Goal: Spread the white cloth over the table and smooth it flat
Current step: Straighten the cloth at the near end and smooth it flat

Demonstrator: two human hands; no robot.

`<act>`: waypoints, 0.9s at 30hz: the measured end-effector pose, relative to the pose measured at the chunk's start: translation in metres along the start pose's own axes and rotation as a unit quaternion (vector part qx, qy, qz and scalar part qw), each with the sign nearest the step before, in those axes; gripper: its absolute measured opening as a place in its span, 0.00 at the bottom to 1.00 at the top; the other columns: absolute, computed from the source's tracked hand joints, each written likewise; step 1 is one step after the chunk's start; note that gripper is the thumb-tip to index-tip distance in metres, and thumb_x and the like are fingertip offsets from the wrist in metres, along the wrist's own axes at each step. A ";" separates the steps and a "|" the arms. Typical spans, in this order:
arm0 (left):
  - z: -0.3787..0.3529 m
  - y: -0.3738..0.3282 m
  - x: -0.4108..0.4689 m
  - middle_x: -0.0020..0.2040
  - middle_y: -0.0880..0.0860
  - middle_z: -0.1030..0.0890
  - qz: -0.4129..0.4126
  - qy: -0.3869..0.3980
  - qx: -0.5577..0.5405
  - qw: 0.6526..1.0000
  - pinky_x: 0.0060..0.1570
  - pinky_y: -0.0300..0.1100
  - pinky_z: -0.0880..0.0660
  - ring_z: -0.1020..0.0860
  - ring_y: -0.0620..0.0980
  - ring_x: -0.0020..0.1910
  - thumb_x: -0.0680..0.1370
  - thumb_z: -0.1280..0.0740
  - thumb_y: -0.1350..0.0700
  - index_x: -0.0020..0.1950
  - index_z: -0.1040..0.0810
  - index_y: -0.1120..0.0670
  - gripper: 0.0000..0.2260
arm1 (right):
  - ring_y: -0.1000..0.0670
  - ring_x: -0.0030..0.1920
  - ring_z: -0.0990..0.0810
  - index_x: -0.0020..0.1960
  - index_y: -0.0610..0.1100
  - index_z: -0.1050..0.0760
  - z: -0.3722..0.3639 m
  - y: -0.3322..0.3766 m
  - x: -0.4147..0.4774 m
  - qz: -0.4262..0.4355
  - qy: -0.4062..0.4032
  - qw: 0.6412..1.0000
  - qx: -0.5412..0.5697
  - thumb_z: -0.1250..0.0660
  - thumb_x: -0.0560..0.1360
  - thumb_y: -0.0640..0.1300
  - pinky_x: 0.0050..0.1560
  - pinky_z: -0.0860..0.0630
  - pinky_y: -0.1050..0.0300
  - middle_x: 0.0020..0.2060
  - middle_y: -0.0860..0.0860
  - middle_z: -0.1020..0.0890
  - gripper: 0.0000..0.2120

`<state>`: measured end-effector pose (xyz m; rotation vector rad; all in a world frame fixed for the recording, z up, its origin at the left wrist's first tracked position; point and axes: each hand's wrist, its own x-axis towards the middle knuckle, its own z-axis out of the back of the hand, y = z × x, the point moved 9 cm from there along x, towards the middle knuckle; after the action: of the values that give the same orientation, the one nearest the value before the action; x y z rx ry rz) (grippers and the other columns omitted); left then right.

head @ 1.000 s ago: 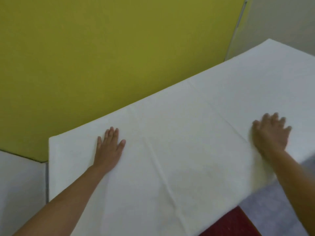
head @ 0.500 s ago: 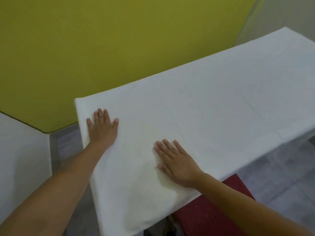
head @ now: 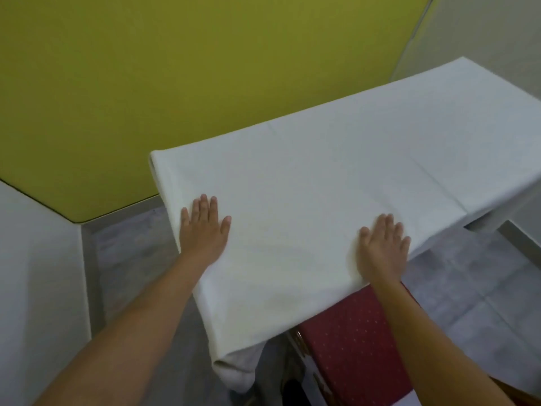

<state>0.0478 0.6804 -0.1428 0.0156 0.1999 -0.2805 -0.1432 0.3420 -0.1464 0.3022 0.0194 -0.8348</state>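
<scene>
Cloth: white cloth [head: 336,177] is laid over the bench [head: 486,221], whole top covered; edges draped over near side and left end, a corner hung down at near left.
Creases: faint fold lines seen across cloth.
L hand [head: 203,230]: pressed palm-down, fingers spread, near left edge; nothing gripped.
R hand [head: 382,247]: laid flat near front edge, fingers apart; nothing gripped.
Below: red dotted chair seat [head: 351,332] beside bench, grey floor [head: 468,288].
Behind: yellow-green wall [head: 175,68].

The cloth [head: 336,177] is spread over the table [head: 497,219]. The left hand [head: 203,230] is laid flat near its left end, the right hand [head: 382,247] near its front edge. A chair [head: 351,341] is tucked below.
</scene>
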 end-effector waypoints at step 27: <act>-0.002 -0.014 0.026 0.78 0.58 0.62 0.030 0.039 -0.081 0.996 0.75 0.54 0.63 0.62 0.55 0.77 0.82 0.57 0.43 0.78 0.61 0.58 0.30 | 0.49 0.76 0.64 0.77 0.44 0.62 -0.054 0.185 -0.052 0.231 0.082 0.968 -0.046 0.61 0.80 0.58 0.74 0.66 0.47 0.77 0.49 0.59 0.31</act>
<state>0.0677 0.6598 -0.1494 -0.1280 0.2987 -0.2033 -0.0372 0.5109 -0.1434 0.2740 0.1369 -0.3432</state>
